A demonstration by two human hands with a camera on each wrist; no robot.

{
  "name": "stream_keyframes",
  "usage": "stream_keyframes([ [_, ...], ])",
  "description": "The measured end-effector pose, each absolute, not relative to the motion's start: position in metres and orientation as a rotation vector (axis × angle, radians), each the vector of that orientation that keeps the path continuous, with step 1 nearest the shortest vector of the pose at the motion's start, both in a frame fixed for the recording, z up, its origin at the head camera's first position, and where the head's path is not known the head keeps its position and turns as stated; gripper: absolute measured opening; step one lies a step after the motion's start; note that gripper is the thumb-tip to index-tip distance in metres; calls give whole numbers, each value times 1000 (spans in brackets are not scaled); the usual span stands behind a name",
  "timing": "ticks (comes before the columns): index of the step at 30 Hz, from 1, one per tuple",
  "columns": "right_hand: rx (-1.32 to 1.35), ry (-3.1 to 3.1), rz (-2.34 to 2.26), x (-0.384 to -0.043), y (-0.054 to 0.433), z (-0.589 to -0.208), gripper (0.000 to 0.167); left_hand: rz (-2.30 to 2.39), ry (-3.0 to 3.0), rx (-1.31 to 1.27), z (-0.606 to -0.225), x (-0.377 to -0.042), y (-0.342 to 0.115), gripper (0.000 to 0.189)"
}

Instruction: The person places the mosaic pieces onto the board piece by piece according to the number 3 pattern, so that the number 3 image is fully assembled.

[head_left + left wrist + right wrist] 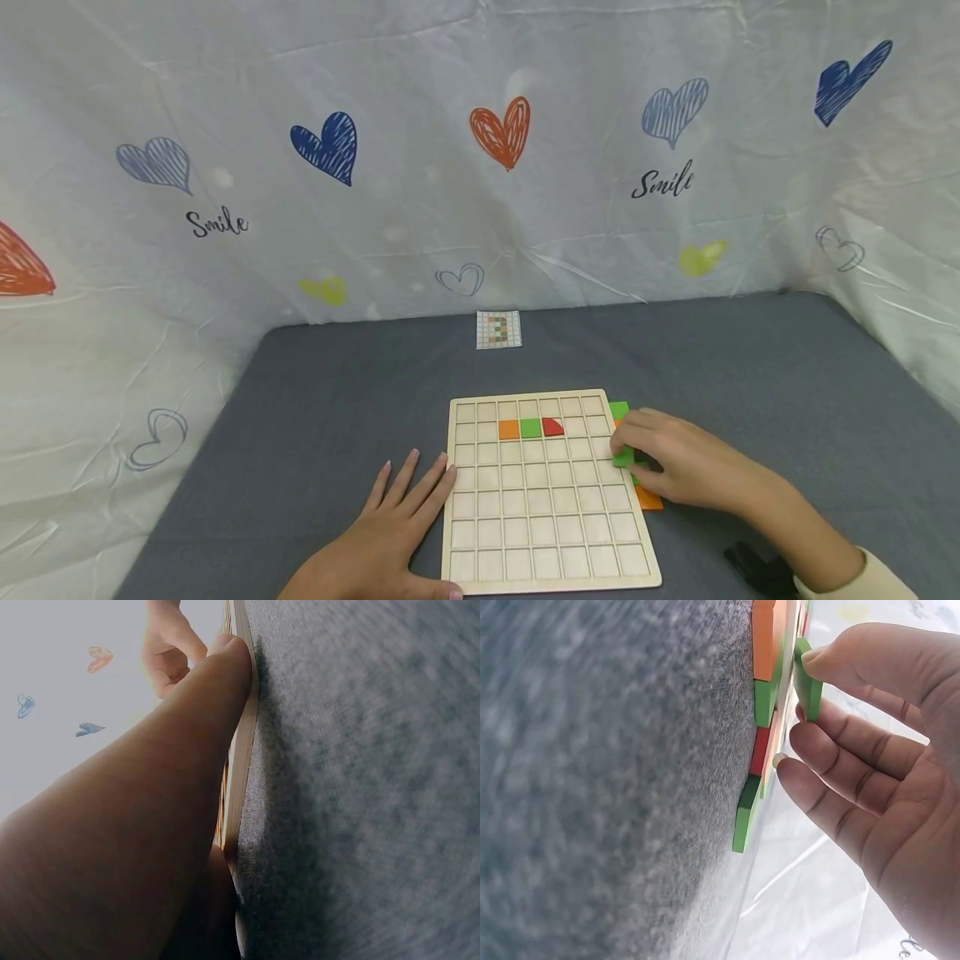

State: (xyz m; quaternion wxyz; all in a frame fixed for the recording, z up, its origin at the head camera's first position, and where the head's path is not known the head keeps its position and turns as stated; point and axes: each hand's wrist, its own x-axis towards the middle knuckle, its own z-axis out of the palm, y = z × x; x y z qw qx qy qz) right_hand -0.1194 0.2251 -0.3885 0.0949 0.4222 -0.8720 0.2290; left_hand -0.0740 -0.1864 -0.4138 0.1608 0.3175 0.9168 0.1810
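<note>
The gridded board (540, 504) lies between the bench's (360, 400) side edges; the near edge is cut off. My left fingers (400, 482), spread straight, touch it; my right fingers (866, 739) pinch a green tile (808, 682), partly hiding loose tiles (649, 498).

The cream, square-gridded board (540, 500) bears an orange tile (509, 430), a green tile (530, 428) and a red piece (552, 428). The pinched tile (622, 458) is green, the tabletop (360, 375) grey, the white backdrop (412, 200) patterned with blue, orange and yellow hearts (330, 150).
</note>
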Motion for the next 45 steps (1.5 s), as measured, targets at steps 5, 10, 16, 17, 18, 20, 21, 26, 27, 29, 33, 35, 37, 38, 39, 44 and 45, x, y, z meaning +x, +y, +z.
stream_keyframes([
  [5, 1250, -2586, 682, -120, 224, -389, 34, 527, 2610, 919, -411, -74, -187, 112],
  [10, 1243, -2609, 666, -121, 222, -388, 32, 529, 2604, 921, -412, -74, -187, 112],
  [16, 1245, -2649, 658, -123, 218, -385, 32, 534, 2601, 899, -412, -74, -187, 112],
  [17, 1246, -2654, 660, -124, 217, -385, 32, 533, 2603, 903, -412, -74, -187, 112],
  [18, 1248, -2654, 663, -124, 216, -384, 32, 527, 2605, 904, -412, -74, -187, 112],
  [20, 1250, -2656, 672, -125, 215, -384, 31, 523, 2611, 914, -411, -74, -187, 112],
  [21, 1251, -2656, 675, -126, 215, -383, 30, 521, 2614, 919, -411, -74, -187, 112],
  [26, 1267, -2625, 675, -129, 213, -382, 29, 516, 2613, 916, -410, -73, -187, 113],
  [27, 1272, -2618, 671, -130, 212, -382, 29, 516, 2611, 916, -410, -73, -187, 112],
  [29, 1286, -2605, 665, -130, 211, -381, 30, 518, 2608, 917, -409, -74, -187, 112],
  [33, 1318, -2592, 660, -133, 206, -378, 30, 524, 2607, 919, -409, -74, -188, 111],
  [35, 1334, -2589, 660, -134, 203, -377, 30, 523, 2606, 914, -409, -74, -188, 112],
  [37, 1345, -2593, 667, -136, 200, -376, 30, 523, 2607, 912, -409, -74, -188, 112],
  [38, 1349, -2596, 669, -137, 198, -376, 29, 524, 2608, 913, -409, -74, -188, 112],
  [39, 1351, -2601, 663, -137, 196, -376, 29, 523, 2609, 915, -409, -74, -187, 112],
  [44, 1357, -2617, 647, -139, 191, -376, 29, 520, 2619, 934, -410, -74, -188, 112],
  [45, 1357, -2619, 644, -139, 190, -376, 29, 522, 2621, 938, -411, -74, -188, 112],
])
